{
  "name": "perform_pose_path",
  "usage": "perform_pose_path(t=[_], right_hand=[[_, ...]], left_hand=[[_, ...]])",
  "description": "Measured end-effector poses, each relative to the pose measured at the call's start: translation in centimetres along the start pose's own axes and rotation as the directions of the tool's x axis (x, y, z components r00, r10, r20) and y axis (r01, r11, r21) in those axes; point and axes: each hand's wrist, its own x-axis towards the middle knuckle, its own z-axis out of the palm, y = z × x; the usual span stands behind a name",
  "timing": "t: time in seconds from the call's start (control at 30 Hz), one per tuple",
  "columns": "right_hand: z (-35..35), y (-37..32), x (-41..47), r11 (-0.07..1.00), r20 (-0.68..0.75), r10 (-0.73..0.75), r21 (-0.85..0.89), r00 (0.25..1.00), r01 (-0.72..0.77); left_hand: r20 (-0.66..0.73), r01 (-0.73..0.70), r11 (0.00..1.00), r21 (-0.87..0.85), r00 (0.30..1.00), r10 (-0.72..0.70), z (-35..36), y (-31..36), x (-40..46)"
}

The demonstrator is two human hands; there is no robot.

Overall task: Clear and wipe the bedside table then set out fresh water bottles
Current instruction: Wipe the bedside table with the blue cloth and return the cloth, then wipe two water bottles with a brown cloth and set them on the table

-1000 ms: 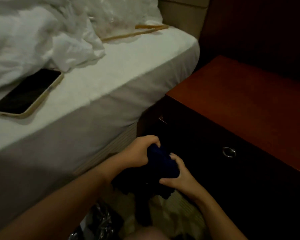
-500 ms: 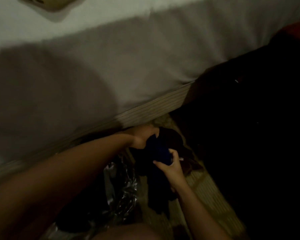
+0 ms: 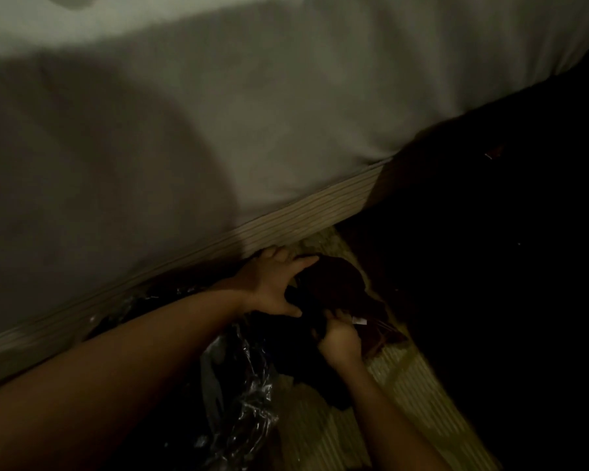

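A dark cloth lies bunched on the floor in the gap between the bed and the bedside table, with a small white tag at its near edge. My left hand rests against the cloth's left side, fingers spread and thumb below it. My right hand is closed on the cloth's near edge beside the tag. A darker fold of fabric trails toward me under my right wrist. The bedside table is only a black mass at the right; its top is out of view.
The bed's white side fills the upper left, with a ribbed beige base strip just behind my left hand. A crinkled black plastic bag lies under my left forearm. Striped beige carpet runs along the table's foot.
My view has dropped from the table top and bed to the floor. The cloth has gone down to the carpet, and my left hand has opened out against it.
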Motion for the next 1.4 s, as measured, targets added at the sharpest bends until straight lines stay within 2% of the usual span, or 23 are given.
perform_pose_path(t=[0.03,0.1,0.27,0.37,0.5,0.53,0.63,0.73,0.87,0.93,1.0,1.07,1.23,1.4], right_hand=[[-0.4,0.6,0.5,0.997,-0.059,0.010,-0.072,0.998,-0.015],[-0.9,1.2,1.3,0.981,-0.068,0.090,-0.167,0.994,-0.100],[0.0,1.7,2.3,0.949,-0.115,0.214,-0.210,0.970,-0.235],[-0.2,2.8,3.6,0.933,-0.142,0.296,-0.166,0.944,-0.318],[-1.8,3.9,5.4,0.901,-0.053,0.338,-0.271,0.940,-0.339],[-2.1,4.0,5.6,0.906,-0.040,0.346,-0.247,0.937,-0.344],[-4.3,3.4,4.9,0.940,-0.044,0.340,0.024,0.939,-0.339],[-8.8,2.2,1.9,0.951,-0.206,0.219,0.264,0.954,-0.161],[-16.6,0.1,-5.3,0.892,-0.352,0.131,0.450,0.927,0.044],[-20.6,-1.0,-9.2,0.853,-0.410,0.101,0.505,0.907,0.134],[-24.4,-2.1,-12.8,0.813,-0.460,0.090,0.547,0.883,0.201],[-28.1,-3.0,-16.0,0.769,-0.495,0.129,0.597,0.860,0.228],[-35.8,-3.8,-22.2,0.763,-0.602,0.213,0.594,0.770,0.254],[-40.8,-2.4,-26.7,0.810,-0.704,0.257,0.531,0.662,0.250]], left_hand=[[-0.007,-0.033,0.996,0.088,0.999,0.034,0.0,0.2,0.0],[-0.023,-0.084,0.980,0.181,0.996,0.090,0.0,0.6,0.0],[-0.042,-0.097,0.978,0.183,0.993,0.106,0.2,1.1,0.6],[-0.015,-0.101,0.972,0.212,0.994,0.107,0.3,1.1,1.2],[-0.004,-0.107,0.971,0.215,0.994,0.111,-0.1,1.6,1.7],[-0.014,-0.105,0.970,0.218,0.994,0.111,-0.2,1.7,1.7],[-0.031,-0.088,0.972,0.220,0.995,0.098,-0.7,2.3,1.3],[-0.056,-0.091,0.983,0.160,0.993,0.101,-2.0,3.7,0.3],[-0.200,-0.193,0.980,-0.042,0.963,0.181,-4.9,6.6,-1.3],[-0.233,-0.323,0.922,-0.215,0.933,0.273,-6.4,8.9,-2.8],[-0.302,-0.431,0.782,-0.450,0.898,0.321,-8.0,11.7,-4.7],[-0.404,-0.512,0.625,-0.589,0.857,0.321,-10.1,15.1,-6.6],[-0.517,-0.616,0.366,-0.698,0.787,0.337,-15.4,23.9,-10.3],[-0.604,-0.671,0.276,-0.688,0.741,0.294,-18.8,30.9,-11.8]])
